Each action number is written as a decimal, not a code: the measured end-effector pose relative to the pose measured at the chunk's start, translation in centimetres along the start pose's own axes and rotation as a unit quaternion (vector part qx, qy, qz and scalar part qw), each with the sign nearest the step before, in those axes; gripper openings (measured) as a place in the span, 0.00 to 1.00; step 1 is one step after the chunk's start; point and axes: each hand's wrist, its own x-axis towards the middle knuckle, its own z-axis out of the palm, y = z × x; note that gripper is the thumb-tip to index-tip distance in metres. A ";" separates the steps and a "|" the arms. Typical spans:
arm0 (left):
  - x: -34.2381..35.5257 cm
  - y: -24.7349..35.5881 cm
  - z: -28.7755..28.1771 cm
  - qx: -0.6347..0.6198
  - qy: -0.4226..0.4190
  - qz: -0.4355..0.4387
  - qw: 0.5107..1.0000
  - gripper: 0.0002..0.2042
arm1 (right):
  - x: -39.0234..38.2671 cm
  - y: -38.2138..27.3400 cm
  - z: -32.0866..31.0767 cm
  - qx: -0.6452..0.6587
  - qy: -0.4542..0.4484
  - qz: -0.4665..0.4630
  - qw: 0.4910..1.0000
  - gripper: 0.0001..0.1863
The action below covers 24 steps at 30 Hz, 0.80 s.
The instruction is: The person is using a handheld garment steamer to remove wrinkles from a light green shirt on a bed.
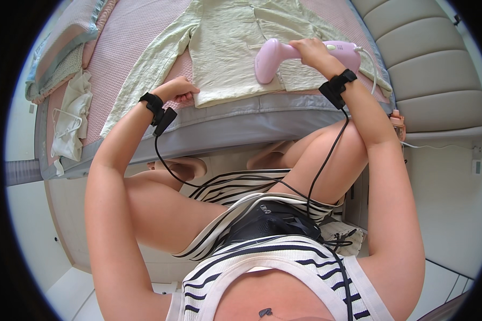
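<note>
Shirt (pixel 225 69): on bed (pixel 128 51), my landmark
Steamer (pixel 272 58): over shirt's right half
Pillow (pixel 64 51): left of shirt
Headboard (pixel 431 67): right of shirt

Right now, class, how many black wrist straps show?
2: left strap around the wrist of the left hand; right strap around the wrist of the right hand, which grips the pink steamer.

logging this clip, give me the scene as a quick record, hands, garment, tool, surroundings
left hand: pinching the shirt's lower left corner
right hand: gripping the pink handheld steamer
steamer head: over the lower front; contact unclear
garment: pale green long-sleeved shirt, spread out
surface: bed with pink quilted cover
far left: crumpled white cloth
right: grey padded panel
</note>
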 end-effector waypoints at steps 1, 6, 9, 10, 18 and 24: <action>0.1 -0.1 0.0 -0.001 -0.001 0.001 1.000 0.17 | 0.0 0.0 0.0 -0.002 0.001 -0.002 1.000 0.19; 0.1 -0.2 0.0 -0.017 -0.010 0.001 1.000 0.17 | 0.0 0.2 -0.1 0.010 -0.011 0.012 1.000 0.20; -0.1 -0.2 0.0 -0.027 -0.013 0.004 1.000 0.17 | -0.3 0.5 -0.1 0.018 -0.004 0.016 1.000 0.20; -0.2 -0.1 0.0 -0.033 -0.016 0.007 0.999 0.17 | -0.4 0.6 -0.1 0.018 0.001 0.015 1.000 0.20; -0.2 0.1 0.0 -0.016 -0.006 0.004 1.000 0.17 | -0.5 1.0 0.4 0.010 -0.003 0.017 1.000 0.19; 0.6 -0.4 0.0 -0.016 -0.001 -0.003 1.000 0.17 | -0.3 0.7 0.3 0.006 0.008 0.005 1.000 0.16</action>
